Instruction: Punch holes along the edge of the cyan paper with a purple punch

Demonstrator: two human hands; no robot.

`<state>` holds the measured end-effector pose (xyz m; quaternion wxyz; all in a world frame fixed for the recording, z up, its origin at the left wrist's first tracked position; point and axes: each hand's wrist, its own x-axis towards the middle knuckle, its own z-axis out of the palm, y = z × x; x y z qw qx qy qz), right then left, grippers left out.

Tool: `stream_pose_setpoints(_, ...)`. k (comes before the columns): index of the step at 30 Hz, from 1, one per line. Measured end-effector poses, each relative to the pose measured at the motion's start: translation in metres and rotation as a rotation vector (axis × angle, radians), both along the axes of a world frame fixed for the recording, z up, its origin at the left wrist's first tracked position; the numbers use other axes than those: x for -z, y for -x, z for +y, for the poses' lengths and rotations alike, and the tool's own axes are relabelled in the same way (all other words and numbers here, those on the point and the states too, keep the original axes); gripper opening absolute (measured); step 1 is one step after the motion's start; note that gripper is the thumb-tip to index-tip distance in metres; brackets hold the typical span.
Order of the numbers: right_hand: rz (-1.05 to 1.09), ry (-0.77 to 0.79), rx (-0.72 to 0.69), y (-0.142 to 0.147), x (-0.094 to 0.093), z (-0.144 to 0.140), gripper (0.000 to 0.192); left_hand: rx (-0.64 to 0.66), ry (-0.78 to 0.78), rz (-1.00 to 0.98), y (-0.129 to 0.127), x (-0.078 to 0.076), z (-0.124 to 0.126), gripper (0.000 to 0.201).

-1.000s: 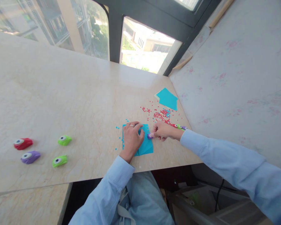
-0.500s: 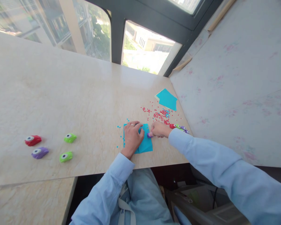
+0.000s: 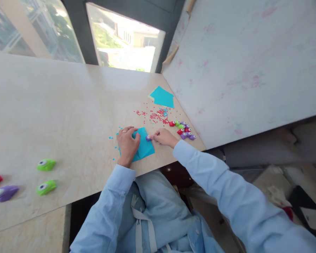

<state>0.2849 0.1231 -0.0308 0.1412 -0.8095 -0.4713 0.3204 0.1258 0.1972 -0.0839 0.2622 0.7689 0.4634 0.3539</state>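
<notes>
We rest a half-curled left hand (image 3: 128,144) on creased blue paper (image 3: 145,149) on the marbled counter (image 3: 76,116); our right hand (image 3: 162,137) pinches a small purple punch (image 3: 147,138) at the paper's right edge.

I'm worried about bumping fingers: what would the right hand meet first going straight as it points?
Beyond the small purple plastic punch it touches, the right hand would likely meet creased blue paper first, then perhaps the left hand.

The blue sheet (image 3: 144,149) looks like matt, creased paper. The purple punch (image 3: 148,138) at its edge looks like shiny plastic. The tabletop (image 3: 79,130) under the sheet looks smooth.
</notes>
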Motion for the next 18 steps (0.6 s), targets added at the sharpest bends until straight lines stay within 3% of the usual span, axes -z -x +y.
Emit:
stream_pose_setpoints(4,-0.035,-0.364,0.282,0.024,0.022,-0.043,0.027,0.021,-0.001,-0.008,0.000,0.001,0.003,0.022)
stream_pose_setpoints(8,-0.017,-0.561,0.352,0.051,0.040,-0.074,0.022,0.017,0.006,-0.029,0.001,0.001,0.004,0.022)
stream_pose_setpoints(11,-0.171,-0.608,0.279,0.059,0.049,-0.081,0.021,0.015,0.009,-0.027,0.002,0.000,0.004,0.022)
stream_pose_setpoints(14,-0.266,-0.583,0.298,0.060,0.055,-0.079,0.022,0.019,-0.008,-0.028,0.003,-0.001,0.004,0.022)
stream_pose_setpoints(18,-0.340,-0.482,0.286,0.057,0.054,-0.073,0.044,0.009,-0.034,-0.059,0.004,-0.001,0.002,0.021)
